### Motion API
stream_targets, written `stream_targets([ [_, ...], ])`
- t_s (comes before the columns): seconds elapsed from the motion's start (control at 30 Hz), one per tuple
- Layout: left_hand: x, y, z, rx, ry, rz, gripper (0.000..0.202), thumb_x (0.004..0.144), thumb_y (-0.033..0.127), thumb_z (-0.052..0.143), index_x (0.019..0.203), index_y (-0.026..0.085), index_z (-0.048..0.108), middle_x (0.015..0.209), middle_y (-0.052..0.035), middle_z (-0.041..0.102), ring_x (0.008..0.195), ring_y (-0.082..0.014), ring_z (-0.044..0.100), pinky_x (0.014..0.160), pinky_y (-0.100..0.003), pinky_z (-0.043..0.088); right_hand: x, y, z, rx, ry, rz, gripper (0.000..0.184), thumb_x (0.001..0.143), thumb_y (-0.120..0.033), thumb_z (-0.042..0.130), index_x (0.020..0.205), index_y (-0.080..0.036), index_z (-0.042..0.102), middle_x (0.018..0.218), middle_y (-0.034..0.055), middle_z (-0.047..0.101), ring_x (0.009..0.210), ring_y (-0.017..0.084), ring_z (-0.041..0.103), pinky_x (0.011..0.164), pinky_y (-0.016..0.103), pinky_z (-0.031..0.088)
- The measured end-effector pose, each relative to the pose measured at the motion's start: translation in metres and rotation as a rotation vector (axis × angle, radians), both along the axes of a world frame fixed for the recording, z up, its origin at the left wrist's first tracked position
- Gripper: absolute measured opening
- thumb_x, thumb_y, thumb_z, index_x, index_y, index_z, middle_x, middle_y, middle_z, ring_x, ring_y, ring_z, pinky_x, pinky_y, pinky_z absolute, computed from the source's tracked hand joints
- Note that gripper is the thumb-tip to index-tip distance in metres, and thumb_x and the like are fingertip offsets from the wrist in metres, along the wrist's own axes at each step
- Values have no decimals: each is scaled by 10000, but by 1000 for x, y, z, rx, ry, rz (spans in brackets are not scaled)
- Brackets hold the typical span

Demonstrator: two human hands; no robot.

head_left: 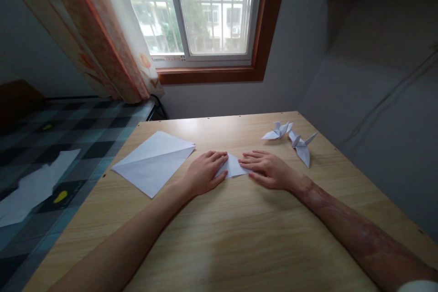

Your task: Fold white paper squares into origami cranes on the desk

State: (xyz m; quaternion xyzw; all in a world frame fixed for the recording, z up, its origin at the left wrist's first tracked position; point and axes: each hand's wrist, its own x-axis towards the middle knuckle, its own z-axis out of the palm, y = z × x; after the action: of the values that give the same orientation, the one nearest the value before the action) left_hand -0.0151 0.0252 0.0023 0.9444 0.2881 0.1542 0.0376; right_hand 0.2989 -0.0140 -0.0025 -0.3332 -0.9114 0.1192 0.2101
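Observation:
A small folded white sheet of paper (234, 165) lies flat on the wooden table, its middle showing between my hands. My left hand (207, 172) rests on its left part, fingers stretched out and pressing down. On the right part lies my right hand (266, 169), palm down with the fingers extended. Both hands hide the paper's outer corners. Neither hand grips anything. Behind my right hand stand two folded paper cranes, one farther back (278, 131) and one nearer (301, 148).
Left of my hands lie larger square paper sheets (153, 162) with a diagonal crease. The table (239, 237) meets a bed (78, 132) on the left, where loose white paper (37, 189) lies. A curtain (112, 32) hangs by the window (215, 9).

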Motion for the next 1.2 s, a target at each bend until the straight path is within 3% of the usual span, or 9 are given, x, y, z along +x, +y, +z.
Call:
stream_targets([
  [0.17, 0, 0, 0, 6, 10, 4, 504, 1103, 410, 536, 1569, 222, 580, 1554, -144, 641, 1379, -326, 620, 1183, -518, 533, 2, 2, 0, 41, -9, -11, 464, 1089, -301, 565, 1536, -371, 669, 1458, 11, 752, 1422, 299, 677, 1250, 573, 472],
  [0.47, 1, -1, 2, 3, 21, 13, 487, 1099, 417, 543, 1535, 207, 604, 1550, -145, 646, 1378, -328, 625, 1179, -511, 534, 7, 2, -5, 106, 47, -42, 372, 1030, -200, 550, 1196, -329, 857, 1254, -4, 843, 1251, 267, 783, 1182, 529, 528],
  [1.2, -1, 2, -1, 24, 6, 8, 494, 1104, 415, 548, 1536, 184, 605, 1575, -150, 635, 1379, -334, 634, 1180, -518, 545, 14, 2, -7, 216, 149, -23, 328, 913, -76, 614, 951, -289, 861, 1068, -23, 882, 1039, 231, 847, 1106, 464, 558],
])
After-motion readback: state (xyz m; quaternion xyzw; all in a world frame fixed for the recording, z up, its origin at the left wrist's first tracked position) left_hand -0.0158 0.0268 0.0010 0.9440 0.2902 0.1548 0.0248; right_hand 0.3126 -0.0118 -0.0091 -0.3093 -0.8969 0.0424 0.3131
